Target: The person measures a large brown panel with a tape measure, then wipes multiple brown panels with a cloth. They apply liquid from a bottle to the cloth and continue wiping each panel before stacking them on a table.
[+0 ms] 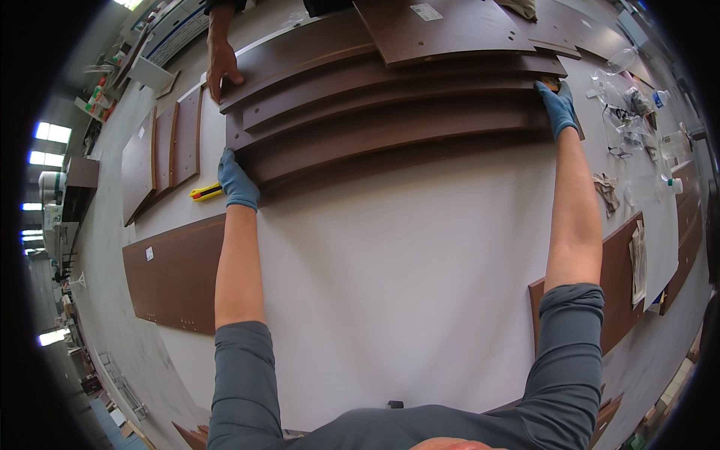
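Note:
Both my hands wear blue-grey gloves and are stretched out to the ends of a long dark-brown panel (394, 132) in a stepped stack. My left hand (238, 181) grips its left end, beside a yellow utility knife (206, 192) lying on the white surface. My right hand (558, 107) is at the right end of the panels, with a small orange and black thing partly hidden at its fingertips. Behind lie more brown panels (304, 53), a wider one with a label (450, 28) on top. Another person's bare hand (223, 70) touches the stack's far left corner.
Shorter brown panels (185, 135) stand or lie at the left, and a labelled panel (174, 275) lies nearer. At the right are clear plastic bags (624, 112), eyeglasses (620, 152), a plastic bottle (647, 188), a crumpled glove (606, 192) and a panel (619, 281) with a cloth-like item (638, 264).

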The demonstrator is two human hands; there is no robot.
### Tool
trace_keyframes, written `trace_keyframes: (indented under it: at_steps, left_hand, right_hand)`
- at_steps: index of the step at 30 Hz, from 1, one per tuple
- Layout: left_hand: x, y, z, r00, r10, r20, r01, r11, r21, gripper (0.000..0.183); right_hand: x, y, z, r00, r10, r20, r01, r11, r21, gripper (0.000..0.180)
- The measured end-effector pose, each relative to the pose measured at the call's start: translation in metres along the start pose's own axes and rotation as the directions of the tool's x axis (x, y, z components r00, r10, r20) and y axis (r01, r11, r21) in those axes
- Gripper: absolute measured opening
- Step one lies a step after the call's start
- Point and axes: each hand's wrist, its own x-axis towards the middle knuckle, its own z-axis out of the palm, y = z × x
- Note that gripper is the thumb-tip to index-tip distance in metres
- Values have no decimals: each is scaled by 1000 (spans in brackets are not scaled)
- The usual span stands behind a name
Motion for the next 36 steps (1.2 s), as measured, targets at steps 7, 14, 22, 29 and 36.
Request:
trace_keyframes:
  at_steps: [7,14,22,29,36]
  left_hand:
    - [0,-3,1,999,25,25,-25,1000,-19,47]
    - [6,-4,-1,998,55,26,-55,998,-19,42]
    - [-5,-2,6,993,115,-34,-115,993,-9,38]
    - [-4,-4,5,994,107,-14,-107,994,-26,39]
    - [-2,-3,2,996,94,-1,-94,995,-20,42]
  right_hand:
    - [7,9,1,1000,11,-9,-11,1000,-4,72]
    - [14,23,4,999,-15,-50,10,995,-101,75]
    - [23,36,9,999,-17,-47,13,997,-81,76]
    - [12,21,5,1000,22,-22,-23,998,-59,68]
    - [5,8,2,996,70,-58,-74,994,-77,72]
